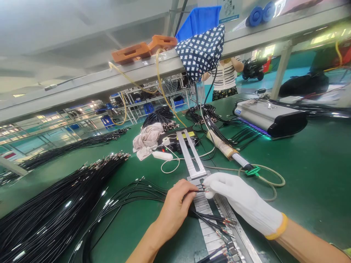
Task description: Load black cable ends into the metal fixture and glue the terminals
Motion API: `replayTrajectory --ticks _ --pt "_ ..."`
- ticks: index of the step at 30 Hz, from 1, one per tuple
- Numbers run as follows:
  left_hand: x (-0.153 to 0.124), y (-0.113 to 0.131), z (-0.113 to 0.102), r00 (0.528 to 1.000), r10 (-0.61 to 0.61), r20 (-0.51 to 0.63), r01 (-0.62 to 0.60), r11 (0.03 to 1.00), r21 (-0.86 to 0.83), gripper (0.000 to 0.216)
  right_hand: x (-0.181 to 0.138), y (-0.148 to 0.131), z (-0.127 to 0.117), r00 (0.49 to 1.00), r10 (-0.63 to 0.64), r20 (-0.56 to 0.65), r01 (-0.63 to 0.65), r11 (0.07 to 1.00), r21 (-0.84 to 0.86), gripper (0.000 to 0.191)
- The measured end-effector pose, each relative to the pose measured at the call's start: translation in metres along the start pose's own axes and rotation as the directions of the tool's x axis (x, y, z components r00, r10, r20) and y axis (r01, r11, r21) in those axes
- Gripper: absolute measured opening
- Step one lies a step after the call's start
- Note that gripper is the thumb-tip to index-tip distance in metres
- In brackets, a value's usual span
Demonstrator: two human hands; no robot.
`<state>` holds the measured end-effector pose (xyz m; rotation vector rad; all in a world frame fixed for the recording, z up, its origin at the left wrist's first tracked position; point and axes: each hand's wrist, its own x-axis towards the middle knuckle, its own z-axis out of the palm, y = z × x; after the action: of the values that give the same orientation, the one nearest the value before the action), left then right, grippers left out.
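Observation:
My bare left hand [177, 199] pinches a thin black cable [153, 190] between thumb and fingers, close to its end. My right hand [236, 193], in a white glove with a yellow cuff, is closed at the cable's tip; its fingertips press on the small end piece there. Both hands are over a metal fixture [196, 173] with a slotted upper plate and a ribbed strip [210, 230]. Below them, several black cables with bare coppery ends and metal connectors [226, 223] lie across the strip.
A large bundle of black cables [68, 197] covers the left of the green table [307, 175]. Behind the fixture are a black control box [178, 144], a crumpled cloth [148, 140] and a soldering-iron-like handle [241, 160]. A silver machine [270, 117] glows underneath at right. A person [223, 78] stands beyond.

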<state>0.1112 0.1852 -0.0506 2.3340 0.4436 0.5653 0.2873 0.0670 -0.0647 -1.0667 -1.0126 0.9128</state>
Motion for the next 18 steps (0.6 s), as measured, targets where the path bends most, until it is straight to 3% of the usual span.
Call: replayTrajectory --ticks 9,18 --pt "0.001 0.008 0.008 0.981 -0.19 0.044 0.195 0.965 -0.177 0.019 0.0 0.002 0.004 0.999 -0.006 -0.041 0.007 0.999 0.035 0.031" --pt "0.0 0.006 0.012 0.984 -0.175 -0.03 0.164 0.96 -0.225 0.016 -0.001 -0.002 0.003 0.994 -0.009 -0.109 0.009 1.0 -0.004 0.031"
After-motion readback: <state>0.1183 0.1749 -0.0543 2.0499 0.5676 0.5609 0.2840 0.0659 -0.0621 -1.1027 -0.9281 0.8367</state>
